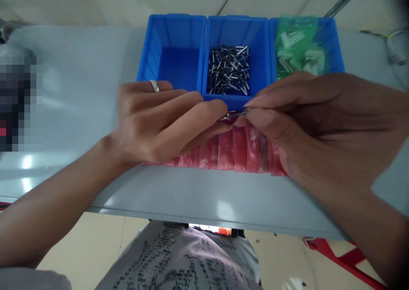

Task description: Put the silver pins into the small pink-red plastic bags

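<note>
Over the front of the blue bins, my left hand point(159, 124) and my right hand point(306, 119) meet almost fingertip to fingertip. Between them is a thin, shiny metal blind rivet point(236, 113). My right thumb and fingers pinch its right end, while my curled left fingers close on the left end. Whether more than one rivet is in the left fingers is hidden. Just behind, the middle blue bin point(236, 21) holds a heap of similar rivets point(228, 70). Below my hands lies a row of small pink plastic bags point(223, 153), partly covered by them.
The left blue bin point(177, 21) shows a bare floor. Green bags with white parts point(300, 51) fill the right blue bin point(337, 47). A dark, blurred-out object point(15, 94) stands at the grey table's point(204, 192) left end. A cable point(394, 47) lies at right.
</note>
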Tool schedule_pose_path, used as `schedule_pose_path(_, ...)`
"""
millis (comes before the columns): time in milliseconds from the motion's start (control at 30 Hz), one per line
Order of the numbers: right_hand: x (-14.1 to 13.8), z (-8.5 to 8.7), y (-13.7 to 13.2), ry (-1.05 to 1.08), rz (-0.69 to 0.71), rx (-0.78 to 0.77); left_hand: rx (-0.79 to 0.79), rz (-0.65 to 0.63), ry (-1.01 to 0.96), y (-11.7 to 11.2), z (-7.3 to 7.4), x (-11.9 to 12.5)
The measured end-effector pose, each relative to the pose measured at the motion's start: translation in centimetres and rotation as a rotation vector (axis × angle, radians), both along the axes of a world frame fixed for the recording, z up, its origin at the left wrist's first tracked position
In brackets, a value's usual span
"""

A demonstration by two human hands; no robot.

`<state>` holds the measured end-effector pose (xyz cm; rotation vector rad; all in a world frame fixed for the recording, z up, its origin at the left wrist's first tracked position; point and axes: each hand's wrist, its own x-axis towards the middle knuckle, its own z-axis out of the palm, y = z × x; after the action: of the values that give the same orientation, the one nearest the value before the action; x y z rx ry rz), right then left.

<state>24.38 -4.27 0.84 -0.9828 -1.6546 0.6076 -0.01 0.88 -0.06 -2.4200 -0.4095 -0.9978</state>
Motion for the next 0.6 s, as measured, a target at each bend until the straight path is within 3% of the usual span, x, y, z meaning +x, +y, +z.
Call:
schedule_pose_path(100, -0.15, -0.36, -0.06, 0.082, 0.023, -0.025, 0.018, 0.003, -0.004, -0.06, 0.09, 0.19)
schedule_pose_path(500, 0.21, -0.37, -0.02, -0.023, -0.015, -0.009, -0.060, 0.041, 0.019, -0.24, 0.10, -0.32)
schedule_pose_path(600, 0.15, -0.43, 0.20, 0.031, -0.049, -0.091, -0.091, 0.089, -0.026, -0.70, 0.16, -0.54)
